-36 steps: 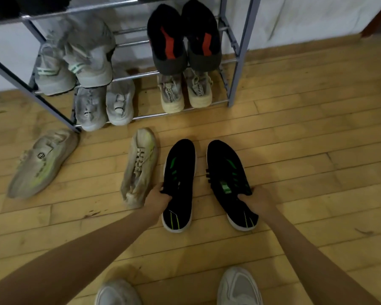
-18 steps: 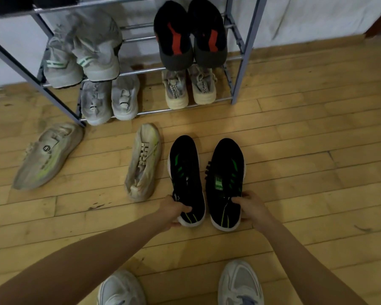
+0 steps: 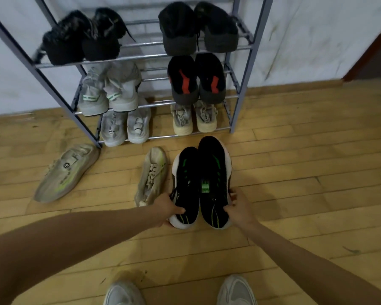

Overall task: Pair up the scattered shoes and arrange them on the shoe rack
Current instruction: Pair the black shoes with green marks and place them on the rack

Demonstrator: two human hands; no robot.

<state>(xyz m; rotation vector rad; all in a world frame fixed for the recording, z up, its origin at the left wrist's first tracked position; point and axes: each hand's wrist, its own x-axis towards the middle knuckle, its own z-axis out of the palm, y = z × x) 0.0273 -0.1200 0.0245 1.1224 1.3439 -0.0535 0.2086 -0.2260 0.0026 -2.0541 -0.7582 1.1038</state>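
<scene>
The two black shoes with green stripes [image 3: 201, 183] lie pressed side by side on the wooden floor [image 3: 295, 172], toes toward the shoe rack [image 3: 242, 84]. My left hand [image 3: 166, 209] clamps the left heel, my right hand [image 3: 240, 205] the right heel. A beige sneaker [image 3: 151, 176] lies just beside.

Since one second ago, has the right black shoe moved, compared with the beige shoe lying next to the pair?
Yes. The right black shoe has moved left, toward the beige shoe, and now touches the left black shoe.
</scene>
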